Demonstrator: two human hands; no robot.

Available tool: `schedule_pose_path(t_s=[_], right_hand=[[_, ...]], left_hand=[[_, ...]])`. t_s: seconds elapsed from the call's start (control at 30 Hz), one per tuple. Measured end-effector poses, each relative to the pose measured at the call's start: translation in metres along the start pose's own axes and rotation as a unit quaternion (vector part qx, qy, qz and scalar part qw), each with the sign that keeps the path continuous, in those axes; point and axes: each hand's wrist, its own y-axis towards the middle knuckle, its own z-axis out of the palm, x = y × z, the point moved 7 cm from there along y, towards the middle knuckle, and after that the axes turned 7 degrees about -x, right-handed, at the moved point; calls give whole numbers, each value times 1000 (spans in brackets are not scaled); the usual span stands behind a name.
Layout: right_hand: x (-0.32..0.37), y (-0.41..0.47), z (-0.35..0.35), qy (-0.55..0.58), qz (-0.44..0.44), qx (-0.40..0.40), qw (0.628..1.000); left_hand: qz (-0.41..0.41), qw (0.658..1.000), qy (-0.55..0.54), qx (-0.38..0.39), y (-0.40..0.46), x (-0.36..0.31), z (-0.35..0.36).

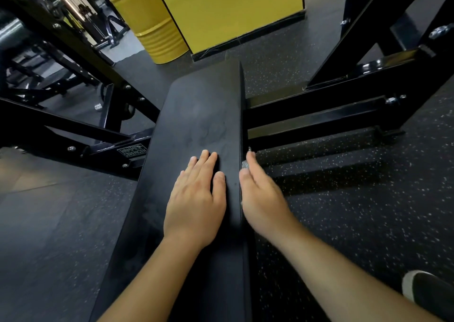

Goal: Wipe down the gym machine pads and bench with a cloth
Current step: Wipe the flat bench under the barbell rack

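A long black bench pad (204, 125) runs away from me down the middle of the view. My left hand (196, 199) rests flat on its top, fingers straight and together. My right hand (260, 199) lies along the pad's right side edge, slightly blurred. A small piece of grey cloth (245, 165) peeks out between its thumb and forefinger, held against the side of the pad. The remainder of the cloth is hidden behind the hand and the pad's edge.
Black steel frame bars (319, 115) of the machine stand on the right, and more frame bars (73, 135) on the left. A yellow drum (157, 27) and a yellow wall panel (233, 9) stand beyond the bench. Speckled rubber floor (356, 211) surrounds it. A shoe (427, 292) shows at lower right.
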Motion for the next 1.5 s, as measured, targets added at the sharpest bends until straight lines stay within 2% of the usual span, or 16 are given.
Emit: schedule_pose_path(t_s=[0.23, 0.43, 0.63, 1.07, 1.23, 1.5], right_hand=[[17, 60, -2, -6, 2, -25, 1000], [-1, 3, 0, 17, -14, -12, 1000], [-19, -38, 5, 42, 7, 6, 999], [11, 50, 2, 27, -5, -23, 999], [0, 10, 4, 23, -28, -14, 999], [-28, -54, 8, 61, -11, -5, 998]], left_hand=[[5, 1000, 3, -2, 0, -1, -1], [6, 1000, 2, -2, 0, -1, -1], [4, 1000, 4, -1, -1, -1, -2], [5, 1000, 7, -2, 0, 1, 0], [7, 1000, 8, 1, -2, 1, -1], [10, 1000, 7, -8, -2, 1, -1]])
